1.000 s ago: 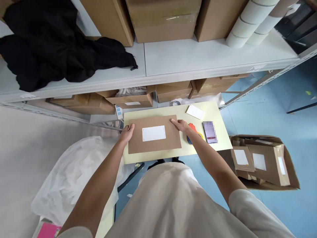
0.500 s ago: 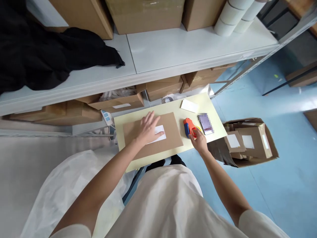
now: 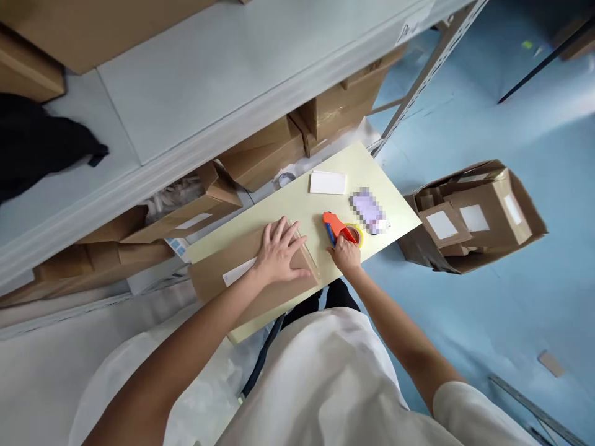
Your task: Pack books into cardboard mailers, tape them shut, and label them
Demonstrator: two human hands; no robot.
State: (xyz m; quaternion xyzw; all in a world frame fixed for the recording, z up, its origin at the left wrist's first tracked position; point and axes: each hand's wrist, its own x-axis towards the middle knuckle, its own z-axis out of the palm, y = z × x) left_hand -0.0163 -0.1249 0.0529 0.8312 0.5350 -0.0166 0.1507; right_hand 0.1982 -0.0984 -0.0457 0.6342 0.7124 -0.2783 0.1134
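A flat brown cardboard parcel with a white label lies on a small pale yellow table. My left hand rests flat on the parcel's right end, fingers spread. My right hand is closed around the handle of an orange tape dispenser with a yellow roll, just right of the parcel.
A white card and a phone lie on the table's far right. An open carton of labelled parcels sits on the blue floor to the right. Grey shelving with cardboard boxes runs behind the table. A white plastic bag lies lower left.
My left hand slid from the label toward the parcel's right end. My right hand closed on the tape dispenser. The camera tilted and swung right.
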